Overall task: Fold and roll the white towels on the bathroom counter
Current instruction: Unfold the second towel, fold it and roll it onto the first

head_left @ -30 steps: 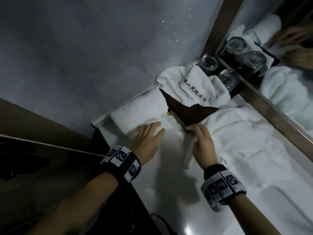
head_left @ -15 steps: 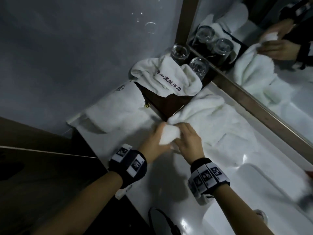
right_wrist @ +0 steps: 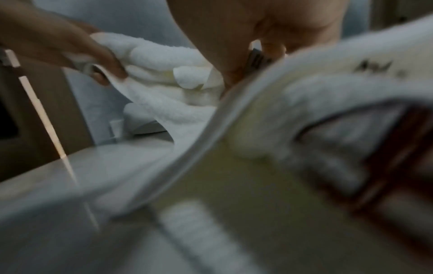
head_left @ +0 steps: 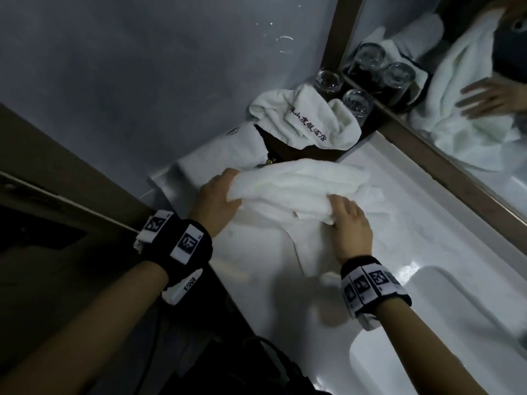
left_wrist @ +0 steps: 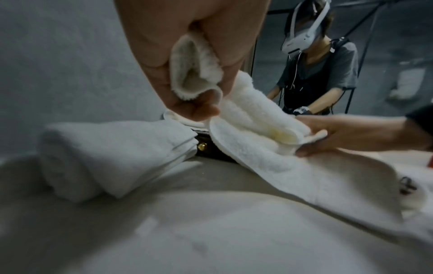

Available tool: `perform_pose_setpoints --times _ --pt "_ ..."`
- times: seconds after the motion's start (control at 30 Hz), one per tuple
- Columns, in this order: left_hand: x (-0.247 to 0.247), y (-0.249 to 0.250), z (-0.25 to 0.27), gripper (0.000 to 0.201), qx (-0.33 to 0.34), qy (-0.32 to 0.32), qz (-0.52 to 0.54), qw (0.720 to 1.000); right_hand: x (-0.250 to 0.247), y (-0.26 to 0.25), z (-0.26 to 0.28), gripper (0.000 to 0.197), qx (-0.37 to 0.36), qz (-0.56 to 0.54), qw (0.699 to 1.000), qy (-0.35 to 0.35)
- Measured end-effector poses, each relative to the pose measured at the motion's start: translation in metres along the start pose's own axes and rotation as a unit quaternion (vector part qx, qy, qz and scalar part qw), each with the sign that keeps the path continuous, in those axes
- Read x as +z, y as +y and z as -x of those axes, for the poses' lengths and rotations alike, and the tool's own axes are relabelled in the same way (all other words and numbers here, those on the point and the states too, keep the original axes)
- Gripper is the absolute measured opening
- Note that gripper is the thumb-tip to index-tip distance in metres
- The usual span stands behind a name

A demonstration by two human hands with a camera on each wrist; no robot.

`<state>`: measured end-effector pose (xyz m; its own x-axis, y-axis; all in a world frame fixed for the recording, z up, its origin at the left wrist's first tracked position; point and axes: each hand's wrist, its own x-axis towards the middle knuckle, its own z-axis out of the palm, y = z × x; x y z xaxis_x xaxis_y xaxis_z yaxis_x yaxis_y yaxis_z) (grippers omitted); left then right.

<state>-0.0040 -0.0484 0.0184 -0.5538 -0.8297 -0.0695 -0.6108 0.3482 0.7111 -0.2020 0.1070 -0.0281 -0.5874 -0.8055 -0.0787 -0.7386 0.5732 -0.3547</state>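
A white towel (head_left: pixel 299 186) hangs bunched lengthwise between my two hands, just above the white counter (head_left: pixel 422 232). My left hand (head_left: pixel 228 189) pinches its left corner; the left wrist view shows that corner (left_wrist: pixel 194 74) folded between thumb and fingers. My right hand (head_left: pixel 336 212) grips the towel's folds near its middle, thumb over fingers (left_wrist: pixel 311 140). The loose tail (head_left: pixel 313 252) drapes down onto the counter. A rolled towel (head_left: pixel 216 155) (left_wrist: pixel 112 153) lies by the wall at the left. The right wrist view is blurred and shows the towel (right_wrist: pixel 164 74) and my left hand (right_wrist: pixel 70 50).
A lettered white towel (head_left: pixel 308 118) is heaped on a dark wooden box (head_left: pixel 288 152) with a brass knob (left_wrist: pixel 202 146). Two upturned glasses (head_left: pixel 328 79) (head_left: pixel 356 102) stand behind it. A mirror (head_left: pixel 456 81) lines the right side; the sink basin (head_left: pixel 427 323) lies near right.
My left hand left the rolled towel and joined the right at the towel's corner. The hands then drew apart, lifting the towel into a bunched length between them.
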Motion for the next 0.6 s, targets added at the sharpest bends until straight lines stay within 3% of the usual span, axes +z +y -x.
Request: perform_pose_setpoints --times 0.1,0.2,0.27,0.33,0.4,0.5,0.53,0.6 --pt "-0.012 -0.006 0.009 0.064 -0.006 0.074 -0.005 0.997 -0.012 -0.016 0.006 0.021 -0.044 0.001 0.999 0.009" --pt "-0.011 -0.013 0.03 0.086 -0.027 0.116 -0.116 0.986 -0.022 -0.03 0.015 0.022 -0.108 -0.039 0.993 -0.009" --pt "0.001 -0.018 0.052 0.088 -0.047 0.141 -0.214 0.965 -0.027 -0.04 0.024 0.02 -0.125 -0.14 0.981 -0.04" --pt "0.019 -0.019 0.078 0.08 -0.029 0.145 -0.27 0.951 -0.031 -0.048 0.028 0.031 -0.123 -0.205 0.97 -0.039" --pt "0.039 -0.019 0.102 0.076 -0.008 0.059 -0.229 0.972 -0.035 -0.052 0.026 0.035 -0.117 -0.23 0.966 -0.014" --pt "0.065 -0.017 0.13 0.08 -0.005 -0.11 -0.13 0.985 -0.043 -0.053 0.016 0.018 -0.119 -0.204 0.971 0.033" --pt "0.072 -0.016 0.136 0.086 -0.003 -0.142 -0.116 0.983 -0.046 -0.051 0.012 0.01 -0.11 -0.21 0.971 0.041" --pt "0.082 -0.013 0.146 0.096 -0.003 -0.174 -0.098 0.98 -0.048 -0.046 0.01 0.023 -0.085 -0.241 0.967 0.028"
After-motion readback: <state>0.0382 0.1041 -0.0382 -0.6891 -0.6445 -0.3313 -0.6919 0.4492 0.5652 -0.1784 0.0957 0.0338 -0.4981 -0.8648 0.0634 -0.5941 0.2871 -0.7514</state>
